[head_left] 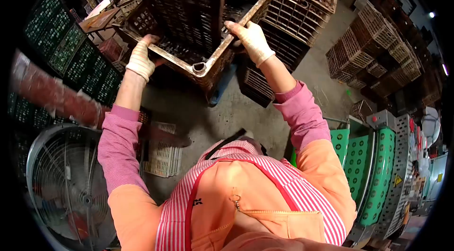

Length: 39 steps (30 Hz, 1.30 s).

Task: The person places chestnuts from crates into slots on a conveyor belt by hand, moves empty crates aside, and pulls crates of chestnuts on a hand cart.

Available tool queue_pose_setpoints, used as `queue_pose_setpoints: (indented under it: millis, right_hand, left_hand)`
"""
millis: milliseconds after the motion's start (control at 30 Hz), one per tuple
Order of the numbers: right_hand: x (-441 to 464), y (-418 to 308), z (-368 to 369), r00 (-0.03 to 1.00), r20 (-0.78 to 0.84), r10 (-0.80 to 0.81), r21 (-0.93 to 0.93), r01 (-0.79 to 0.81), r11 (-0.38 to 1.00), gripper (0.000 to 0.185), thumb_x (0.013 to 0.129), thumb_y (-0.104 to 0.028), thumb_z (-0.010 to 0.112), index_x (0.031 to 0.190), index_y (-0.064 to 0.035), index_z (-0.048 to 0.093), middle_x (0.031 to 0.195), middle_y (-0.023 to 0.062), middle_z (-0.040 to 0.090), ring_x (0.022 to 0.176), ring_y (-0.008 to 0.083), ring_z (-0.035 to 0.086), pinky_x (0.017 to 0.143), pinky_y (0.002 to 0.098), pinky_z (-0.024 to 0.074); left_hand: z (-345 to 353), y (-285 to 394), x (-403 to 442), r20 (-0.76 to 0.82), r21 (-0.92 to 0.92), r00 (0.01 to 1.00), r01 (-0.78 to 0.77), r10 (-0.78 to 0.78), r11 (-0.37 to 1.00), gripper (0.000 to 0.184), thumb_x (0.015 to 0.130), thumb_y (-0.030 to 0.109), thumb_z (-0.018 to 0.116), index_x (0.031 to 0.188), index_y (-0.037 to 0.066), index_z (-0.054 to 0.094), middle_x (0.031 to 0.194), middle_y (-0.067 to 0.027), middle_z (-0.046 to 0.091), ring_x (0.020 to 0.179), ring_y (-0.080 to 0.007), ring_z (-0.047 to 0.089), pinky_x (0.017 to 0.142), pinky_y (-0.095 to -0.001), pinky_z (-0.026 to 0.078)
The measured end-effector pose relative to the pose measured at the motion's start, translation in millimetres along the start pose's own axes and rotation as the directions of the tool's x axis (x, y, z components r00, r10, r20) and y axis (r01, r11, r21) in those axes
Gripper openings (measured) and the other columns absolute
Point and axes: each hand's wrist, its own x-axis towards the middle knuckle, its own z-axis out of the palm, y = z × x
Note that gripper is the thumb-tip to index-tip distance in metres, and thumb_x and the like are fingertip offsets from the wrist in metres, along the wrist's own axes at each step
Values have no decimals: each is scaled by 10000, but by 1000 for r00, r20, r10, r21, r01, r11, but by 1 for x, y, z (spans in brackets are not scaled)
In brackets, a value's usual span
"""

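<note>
A dirty brown plastic crate (218,56) with a pale worn rim is in front of me, one corner pointing toward my body. My left hand (142,59), in a whitish glove with bare fingertips, is closed on the rim at the left. On the right side of the rim, my right hand (255,43) is closed too, thumb over the top; its lower fingers are hidden under the edge. A dark perforated crate wall (177,5) rises at the crate's inner side. Whether it is a separate crate I cannot tell.
Right of my hands stands a stacked crate (295,10) full of round brownish produce. More crates are piled at the right (364,47) and green ones at the left (56,29). A large fan (71,189) and a machine with green rollers (378,175) flank me.
</note>
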Motion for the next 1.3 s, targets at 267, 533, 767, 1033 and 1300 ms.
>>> queue_pose_setpoints:
  millis: [267,533,767,1033,1300]
  right_hand:
    - [157,15,-1,975,216,46,-78,-29,996,658,736,-514,742,1039,68,679,977,197,694,899,261,665,827,360,514]
    - [237,63,57,840,543,25,86,-86,993,1005,792,-240,766,1491,56,107,1388,287,460,1244,338,516,1060,384,419]
    - [112,202,-35,466,884,39,-136,177,975,653,836,-357,646,1391,-53,481,1399,197,497,1272,331,494,1067,405,393]
    - [78,332,-292,657,593,465,-620,4,785,577,856,-351,570,1371,-98,505,1346,175,547,1223,313,530,1019,394,417]
    - [105,391,-547,788,-19,616,-709,-445,547,490,841,-349,594,1243,-70,617,1122,174,677,1063,326,635,930,391,483]
  left_hand:
    - [-23,12,146,209,716,909,-394,361,576,437,820,377,645,1168,124,569,861,-111,641,825,-279,626,742,-436,531]
    - [13,44,252,-497,268,859,17,123,963,324,857,458,617,745,165,537,747,4,610,690,-159,564,665,-352,408]
    - [-54,52,295,-545,210,830,-4,120,978,460,805,447,684,1165,166,627,1086,-49,647,985,-221,606,834,-458,431]
    - [24,27,224,-586,469,686,-147,431,871,849,805,516,687,1477,124,348,1532,-122,307,1370,-278,339,1121,-455,279]
    - [238,-47,144,-9,996,116,-92,993,20,684,869,399,694,1358,-21,466,1304,-229,548,1154,-353,572,976,-453,494]
